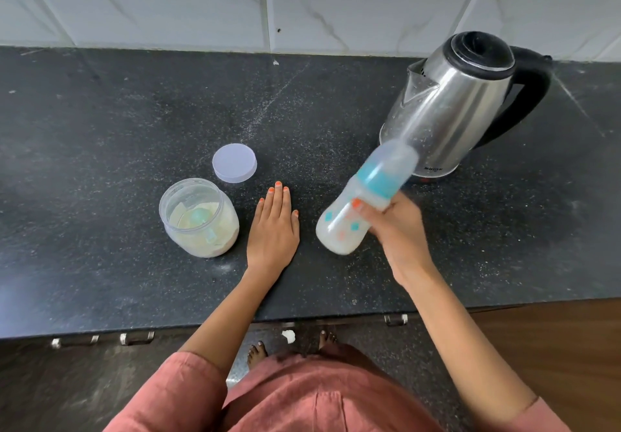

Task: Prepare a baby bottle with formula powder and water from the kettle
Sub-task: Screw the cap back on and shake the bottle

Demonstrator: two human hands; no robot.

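Your right hand [400, 230] grips the blurred baby bottle [363, 203] above the black speckled countertop [100, 129]; your left hand [274, 226] rests open, flat on it, white marble-look wall tiles [201, 1] beyond.

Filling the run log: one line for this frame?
right hand: holds capped baby bottle, milky, blurred | left hand: flat on counter | formula jar: open | kettle: upright

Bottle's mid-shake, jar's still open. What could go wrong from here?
1. The right hand holds the tilted, motion-blurred bottle of milky liquid; if its blue collar is loose, it may leak.
2. The open jar of powder, its lid lying apart, stands beside the left hand and could be knocked.
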